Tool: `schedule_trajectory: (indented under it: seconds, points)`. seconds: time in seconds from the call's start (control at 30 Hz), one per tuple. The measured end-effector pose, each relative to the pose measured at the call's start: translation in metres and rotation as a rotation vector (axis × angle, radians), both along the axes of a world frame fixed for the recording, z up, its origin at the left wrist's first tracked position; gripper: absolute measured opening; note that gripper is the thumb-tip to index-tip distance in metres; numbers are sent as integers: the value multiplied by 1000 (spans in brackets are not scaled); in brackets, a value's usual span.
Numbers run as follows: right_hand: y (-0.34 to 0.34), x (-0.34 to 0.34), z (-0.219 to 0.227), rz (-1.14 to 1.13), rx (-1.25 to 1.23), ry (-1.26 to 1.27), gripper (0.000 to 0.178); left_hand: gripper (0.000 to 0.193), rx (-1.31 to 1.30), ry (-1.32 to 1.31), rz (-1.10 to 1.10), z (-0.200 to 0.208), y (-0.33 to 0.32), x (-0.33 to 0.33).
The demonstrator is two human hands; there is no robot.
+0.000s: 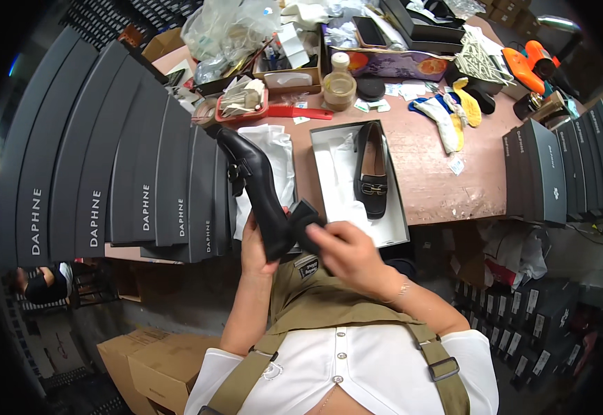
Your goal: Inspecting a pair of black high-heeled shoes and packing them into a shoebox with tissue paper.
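Note:
My left hand [254, 247] is wrapped round the heel end of a black leather shoe [260, 187], whose toe points up and away to the left. A buckle strap crosses the shoe near its toe. My right hand [353, 259], blurred, grips a dark block [304, 220], perhaps a brush or sponge, close beside the shoe's heel; contact is hard to tell. The matching black shoe [372, 162] with a metal buckle lies in an open shoebox [401, 218] lined with white tissue. More white tissue paper [282, 149] spreads on the table behind the held shoe.
Dark shoeboxes [94, 152] stand in a tall row at the left, and more shoeboxes [540, 166] at the right edge. Across the back of the table [467, 197] are a glue jar [340, 90], a red tray [246, 111], gloves [446, 124] and an orange tool [523, 69]. Cartons [156, 366] sit below left.

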State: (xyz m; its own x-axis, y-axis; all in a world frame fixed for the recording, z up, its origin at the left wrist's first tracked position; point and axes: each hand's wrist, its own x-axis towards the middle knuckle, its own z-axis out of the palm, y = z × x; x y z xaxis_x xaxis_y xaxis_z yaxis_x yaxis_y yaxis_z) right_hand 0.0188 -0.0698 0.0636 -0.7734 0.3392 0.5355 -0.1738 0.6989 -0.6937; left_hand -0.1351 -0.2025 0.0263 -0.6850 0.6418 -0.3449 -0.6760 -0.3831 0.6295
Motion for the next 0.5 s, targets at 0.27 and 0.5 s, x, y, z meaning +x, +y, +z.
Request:
schedule_trajectory:
  seconds: [0.27, 0.5]
  points:
    - [35, -29, -31, -212, -177, -121, 24, 24, -61, 135, -28, 8, 6, 27]
    - [131, 12, -30, -599, -42, 11, 28, 39, 59, -71, -49, 4, 14, 18]
